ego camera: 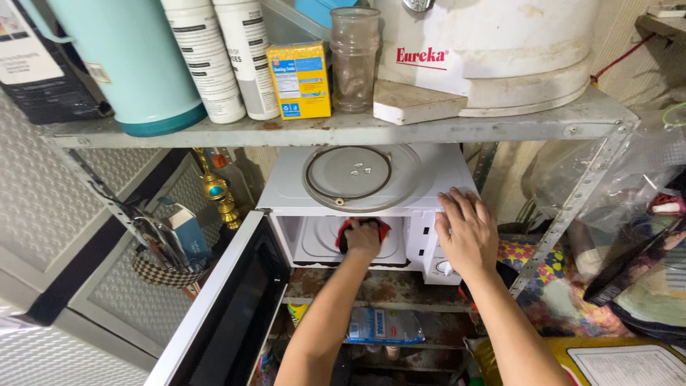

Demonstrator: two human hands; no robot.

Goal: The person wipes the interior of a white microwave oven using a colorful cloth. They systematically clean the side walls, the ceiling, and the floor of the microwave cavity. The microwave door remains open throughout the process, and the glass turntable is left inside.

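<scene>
Cloth — red, bunched, no clear long axis — sits inside the open microwave, pressed to its floor by the left hand, clenched on it. Right hand lies flat, fingers spread, on the microwave's top right corner. Glass tray rests on top; door swings near-left.

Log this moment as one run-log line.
left hand: inside open microwave, on red-and-black cloth | right hand: flat on microwave top corner | door: swung open | glass plate: on microwave top
</scene>
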